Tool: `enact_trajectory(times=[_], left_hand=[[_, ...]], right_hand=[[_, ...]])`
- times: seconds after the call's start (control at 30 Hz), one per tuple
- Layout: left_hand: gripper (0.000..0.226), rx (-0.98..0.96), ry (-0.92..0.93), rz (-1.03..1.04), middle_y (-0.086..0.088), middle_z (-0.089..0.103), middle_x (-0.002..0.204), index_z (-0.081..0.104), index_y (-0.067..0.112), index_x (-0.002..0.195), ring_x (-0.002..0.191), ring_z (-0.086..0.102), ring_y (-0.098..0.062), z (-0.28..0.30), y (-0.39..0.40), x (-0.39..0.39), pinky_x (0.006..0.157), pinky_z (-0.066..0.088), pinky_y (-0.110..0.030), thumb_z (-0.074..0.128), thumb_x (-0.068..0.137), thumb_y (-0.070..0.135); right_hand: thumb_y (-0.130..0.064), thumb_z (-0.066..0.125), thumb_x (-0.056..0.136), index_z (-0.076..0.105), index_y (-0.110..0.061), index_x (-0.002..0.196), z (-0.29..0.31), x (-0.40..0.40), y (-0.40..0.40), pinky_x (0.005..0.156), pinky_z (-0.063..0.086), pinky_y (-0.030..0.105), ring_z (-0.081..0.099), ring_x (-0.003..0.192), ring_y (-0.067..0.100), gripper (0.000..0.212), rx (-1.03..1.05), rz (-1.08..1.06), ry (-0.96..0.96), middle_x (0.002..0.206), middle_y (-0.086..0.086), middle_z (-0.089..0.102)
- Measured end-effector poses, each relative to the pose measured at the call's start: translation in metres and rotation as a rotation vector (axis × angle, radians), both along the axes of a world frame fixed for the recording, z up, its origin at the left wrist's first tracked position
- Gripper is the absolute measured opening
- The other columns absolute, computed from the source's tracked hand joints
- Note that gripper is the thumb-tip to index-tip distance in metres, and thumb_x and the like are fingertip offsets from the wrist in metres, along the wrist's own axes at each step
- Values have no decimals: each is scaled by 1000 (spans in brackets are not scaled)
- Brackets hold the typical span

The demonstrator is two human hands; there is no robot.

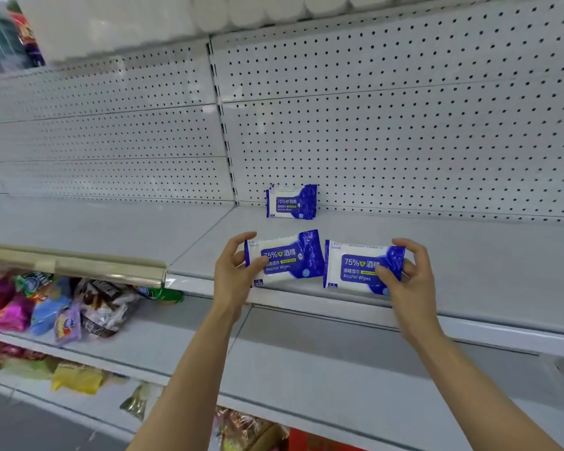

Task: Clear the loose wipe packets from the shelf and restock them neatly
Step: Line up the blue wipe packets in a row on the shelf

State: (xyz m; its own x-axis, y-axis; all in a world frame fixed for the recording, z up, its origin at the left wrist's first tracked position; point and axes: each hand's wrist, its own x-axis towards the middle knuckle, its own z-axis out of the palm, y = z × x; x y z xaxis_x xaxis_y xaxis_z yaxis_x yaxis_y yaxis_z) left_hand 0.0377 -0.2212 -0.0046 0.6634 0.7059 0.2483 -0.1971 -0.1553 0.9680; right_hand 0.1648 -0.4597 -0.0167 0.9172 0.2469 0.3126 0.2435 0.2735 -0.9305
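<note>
Left hand pinches soft blue-and-white plastic alcohol-wipe packet by short end; right hand pinches twin packet. Both at white metal shelf front edge. Third packet upright against pegboard. Likely light, pliable, slick; end grip suits.

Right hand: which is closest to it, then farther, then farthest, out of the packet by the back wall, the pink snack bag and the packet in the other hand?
From the right hand:
1. Packet in the left hand, just to its left.
2. Packet by the back wall, standing behind.
3. Pink snack bag, far left, lower shelf.
</note>
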Motion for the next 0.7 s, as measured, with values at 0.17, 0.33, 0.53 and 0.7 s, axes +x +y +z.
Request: enact_trajectory(times=[0.17, 0.33, 0.53, 0.7], left_hand=[[42, 41, 26, 11, -3, 72, 105, 57, 34, 123, 96, 71, -17, 2, 46, 32, 66, 61, -33, 72, 87, 18], [41, 68, 67, -29, 0, 72, 103, 56, 31, 123, 91, 72, -15, -1, 87, 70, 66, 61, -33, 72, 87, 17], [44, 111, 160, -153, -4, 71, 107, 56, 28, 123, 92, 72, -18, -6, 131, 136, 64, 60, -31, 71, 87, 6], [42, 189, 216, -234, 0, 71, 107, 54, 27, 120, 92, 69, -10, -10, 162, 175, 62, 56, -18, 72, 87, 8]], right_hand=[[3, 62, 90, 50, -24, 122, 4, 27, 41, 59, 55, 21, 68, 81, 7, 43, -3, 12, -15, 101, 9, 67], [3, 63, 89, 51, -27, 119, 5, 47, 71, 61, 57, 24, 69, 82, 11, 44, -50, 2, -20, 103, 10, 67], [2, 64, 89, 49, -20, 118, 9, 61, 121, 58, 56, 22, 70, 84, 6, 39, -86, 14, 6, 101, 8, 68], [0, 66, 88, 50, -22, 115, 9, 79, 176, 59, 56, 25, 70, 91, 14, 39, -145, 20, 28, 104, 8, 68]])
